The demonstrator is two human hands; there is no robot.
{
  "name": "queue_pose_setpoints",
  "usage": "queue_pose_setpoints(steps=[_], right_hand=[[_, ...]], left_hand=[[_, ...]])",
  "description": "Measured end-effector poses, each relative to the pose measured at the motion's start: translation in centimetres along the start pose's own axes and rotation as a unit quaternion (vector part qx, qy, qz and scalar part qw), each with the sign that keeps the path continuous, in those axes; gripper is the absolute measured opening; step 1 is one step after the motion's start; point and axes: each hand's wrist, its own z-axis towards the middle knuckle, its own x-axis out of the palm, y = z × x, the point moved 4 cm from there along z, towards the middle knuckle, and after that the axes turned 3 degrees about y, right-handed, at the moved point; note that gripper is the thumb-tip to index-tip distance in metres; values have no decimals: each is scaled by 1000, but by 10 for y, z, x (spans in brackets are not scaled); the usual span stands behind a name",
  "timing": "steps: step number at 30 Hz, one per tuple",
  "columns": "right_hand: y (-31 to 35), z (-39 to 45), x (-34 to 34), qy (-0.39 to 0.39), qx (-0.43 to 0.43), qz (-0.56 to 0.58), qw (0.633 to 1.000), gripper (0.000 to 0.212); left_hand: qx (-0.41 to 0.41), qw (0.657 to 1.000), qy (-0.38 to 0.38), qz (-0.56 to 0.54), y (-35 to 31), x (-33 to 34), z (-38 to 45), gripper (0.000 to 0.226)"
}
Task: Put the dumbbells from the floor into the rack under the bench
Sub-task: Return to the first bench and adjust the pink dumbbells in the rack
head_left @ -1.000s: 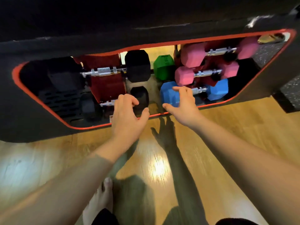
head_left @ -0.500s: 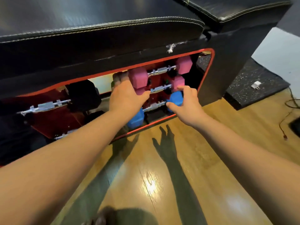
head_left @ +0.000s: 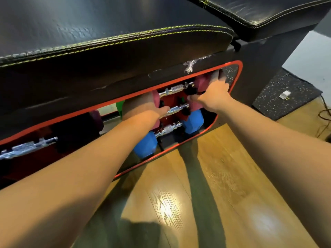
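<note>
The black bench (head_left: 125,68) has a red-edged opening with a red rack (head_left: 172,101) inside. Three dumbbells lie stacked in it: a pink one on top (head_left: 176,89), a second pink one (head_left: 196,106) below, and a blue one (head_left: 145,145) at the bottom. My left hand (head_left: 143,110) reaches into the opening and covers the left head of the middle pink dumbbell, thumb on its handle. My right hand (head_left: 213,93) curls over the right head of the top pink dumbbell. Most fingers of both hands are hidden inside.
A black dumbbell (head_left: 77,131) with a chrome handle sits in the left part of the rack. Something green (head_left: 120,106) shows behind it. Wooden floor (head_left: 215,176) lies below. At right are a speckled mat (head_left: 295,108), a small white plug (head_left: 284,94) and a cable (head_left: 324,115).
Both hands moved from the black and blue dumbbells at the bottom up and right to the pink dumbbells. The view swung left and closer, so the opening's right end is now central.
</note>
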Motion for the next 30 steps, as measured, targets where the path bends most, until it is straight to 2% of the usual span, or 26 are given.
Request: queue_pose_setpoints(steps=[3, 6, 9, 13, 16, 21, 30], right_hand=[[0, 11, 3, 36, -7, -17, 999, 112], [1, 14, 7, 20, -9, 11, 1000, 106], [6, 10, 9, 14, 11, -39, 999, 89], [4, 14, 9, 18, 15, -34, 999, 99], [6, 15, 9, 26, 17, -62, 998, 95], [7, 11, 11, 7, 22, -69, 997, 101], [4, 20, 10, 52, 21, -97, 994, 101]], left_hand=[[1, 1000, 10, -14, -1, 1, 4, 62], [-1, 998, 41, -57, -1, 2, 7, 63], [-9, 992, 63, -111, 5, 3, 13, 70], [-14, 994, 59, -91, 2, 4, 10, 71], [-15, 994, 62, -90, 1, 3, 11, 71], [-19, 993, 61, -99, 2, 3, 10, 73], [-14, 998, 39, -49, 2, 1, 6, 67]])
